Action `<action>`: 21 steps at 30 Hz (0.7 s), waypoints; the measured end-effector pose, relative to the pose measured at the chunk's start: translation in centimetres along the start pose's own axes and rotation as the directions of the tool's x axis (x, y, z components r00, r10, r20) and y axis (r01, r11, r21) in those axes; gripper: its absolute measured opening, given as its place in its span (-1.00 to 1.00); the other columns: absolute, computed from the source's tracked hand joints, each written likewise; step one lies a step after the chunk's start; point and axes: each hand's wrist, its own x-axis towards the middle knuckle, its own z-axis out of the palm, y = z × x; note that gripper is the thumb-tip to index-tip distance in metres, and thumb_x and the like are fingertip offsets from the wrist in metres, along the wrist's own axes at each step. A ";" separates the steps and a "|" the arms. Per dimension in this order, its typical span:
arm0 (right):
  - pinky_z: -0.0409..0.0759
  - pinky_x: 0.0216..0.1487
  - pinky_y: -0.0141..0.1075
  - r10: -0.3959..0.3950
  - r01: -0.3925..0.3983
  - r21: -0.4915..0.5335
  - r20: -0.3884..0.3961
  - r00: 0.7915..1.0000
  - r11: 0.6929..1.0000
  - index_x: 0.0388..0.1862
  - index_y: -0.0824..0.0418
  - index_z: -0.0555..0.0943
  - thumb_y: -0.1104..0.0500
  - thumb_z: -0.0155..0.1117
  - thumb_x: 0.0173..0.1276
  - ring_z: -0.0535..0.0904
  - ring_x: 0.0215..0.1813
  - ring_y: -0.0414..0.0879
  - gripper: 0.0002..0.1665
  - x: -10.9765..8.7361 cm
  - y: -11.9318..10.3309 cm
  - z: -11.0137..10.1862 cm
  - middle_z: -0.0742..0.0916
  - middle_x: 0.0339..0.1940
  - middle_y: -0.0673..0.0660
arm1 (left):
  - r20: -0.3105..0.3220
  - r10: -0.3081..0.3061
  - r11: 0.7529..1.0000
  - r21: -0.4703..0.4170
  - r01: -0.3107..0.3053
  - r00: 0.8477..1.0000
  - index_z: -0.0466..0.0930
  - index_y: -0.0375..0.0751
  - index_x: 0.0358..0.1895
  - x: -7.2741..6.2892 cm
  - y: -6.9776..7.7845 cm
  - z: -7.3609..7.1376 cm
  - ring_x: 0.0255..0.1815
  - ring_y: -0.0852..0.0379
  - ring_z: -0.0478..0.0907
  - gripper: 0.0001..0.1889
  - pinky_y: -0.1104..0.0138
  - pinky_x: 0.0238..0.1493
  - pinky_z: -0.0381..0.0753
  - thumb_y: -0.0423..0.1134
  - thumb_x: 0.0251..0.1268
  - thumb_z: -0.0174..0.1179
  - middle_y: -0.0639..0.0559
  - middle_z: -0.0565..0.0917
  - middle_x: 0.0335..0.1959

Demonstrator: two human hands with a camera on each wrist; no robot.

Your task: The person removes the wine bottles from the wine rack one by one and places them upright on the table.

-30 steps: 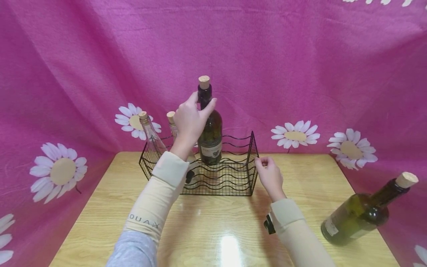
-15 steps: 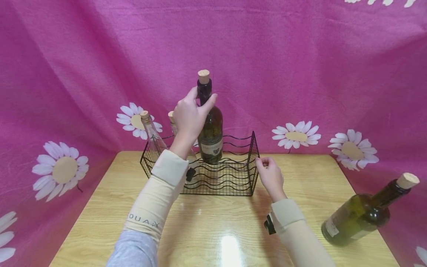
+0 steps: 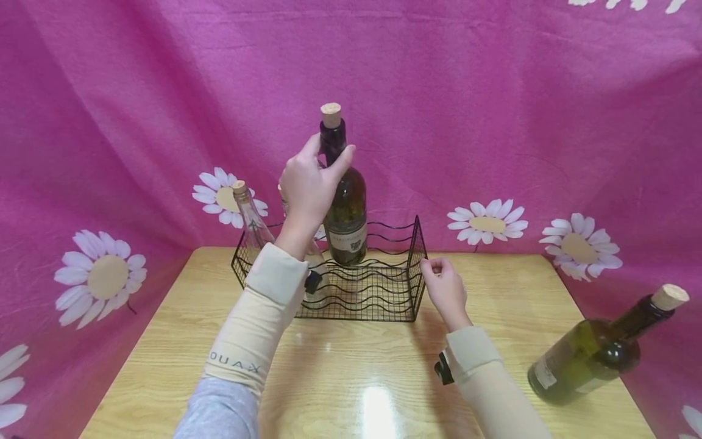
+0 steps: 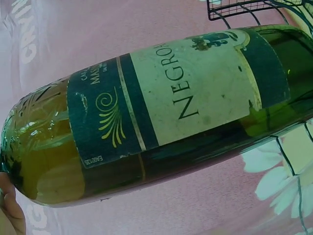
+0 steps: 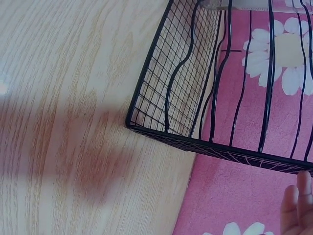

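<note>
The left hand [image 3: 309,186] is up high, thumb and fingers gripping, and the right hand [image 3: 446,291] is lower, fingers bent.

A black wire rack [image 3: 364,291] stands on the pale wooden bench [image 3: 340,372], left of a green glass bottle [image 3: 584,356], before pink floral cloth [image 3: 493,110].
</note>
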 end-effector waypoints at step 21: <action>0.32 -0.22 -0.15 -0.003 0.003 -0.016 -0.011 1.000 1.000 -0.10 0.17 0.47 -0.23 -0.10 0.25 0.49 -0.22 0.04 -0.47 0.1 0.0 0.1 0.60 -0.15 0.15 | -0.004 0.030 0.997 -0.071 -0.030 1.000 0.58 -0.17 -0.27 -0.1 1.9 -1.5 -0.61 0.15 0.46 -0.61 0.23 -0.50 0.35 0.11 0.04 0.17 0.00 0.66 -0.45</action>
